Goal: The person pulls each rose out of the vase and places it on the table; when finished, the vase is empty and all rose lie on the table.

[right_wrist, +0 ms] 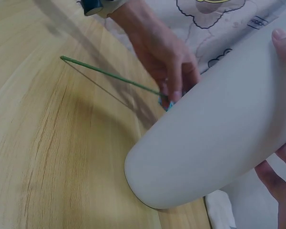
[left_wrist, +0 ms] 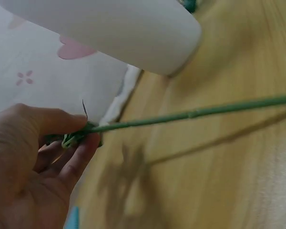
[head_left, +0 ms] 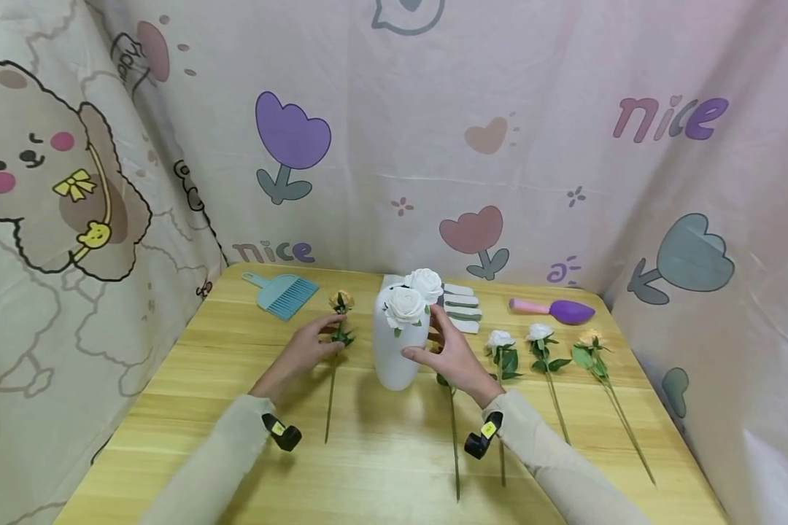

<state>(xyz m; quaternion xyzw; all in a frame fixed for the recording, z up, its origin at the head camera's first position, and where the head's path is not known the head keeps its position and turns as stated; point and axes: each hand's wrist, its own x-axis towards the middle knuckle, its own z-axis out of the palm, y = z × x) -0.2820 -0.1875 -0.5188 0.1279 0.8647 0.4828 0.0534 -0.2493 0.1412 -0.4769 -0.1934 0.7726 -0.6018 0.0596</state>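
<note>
A white vase [head_left: 394, 368] stands on the wooden table, two white roses [head_left: 405, 306] at its mouth. My right hand [head_left: 456, 357] grips the vase's upper side, its thumb in front and fingers behind, as the right wrist view also shows. To the left of the vase, my left hand [head_left: 307, 346] pinches a yellow rose [head_left: 341, 299] near its leaves. That rose's green stem [left_wrist: 190, 114] runs out from the thumb and fingers toward the table's near side. Another rose stem [head_left: 455, 445] lies below my right hand, which covers most of its bloom.
A small blue dustpan [head_left: 285, 293] lies at the back left. Behind the vase are striped gloves [head_left: 461, 310]; a purple trowel [head_left: 570, 312] is at the back right. Two white roses [head_left: 500, 340] and a yellow rose [head_left: 589, 338] lie on the right. Printed curtains surround the table.
</note>
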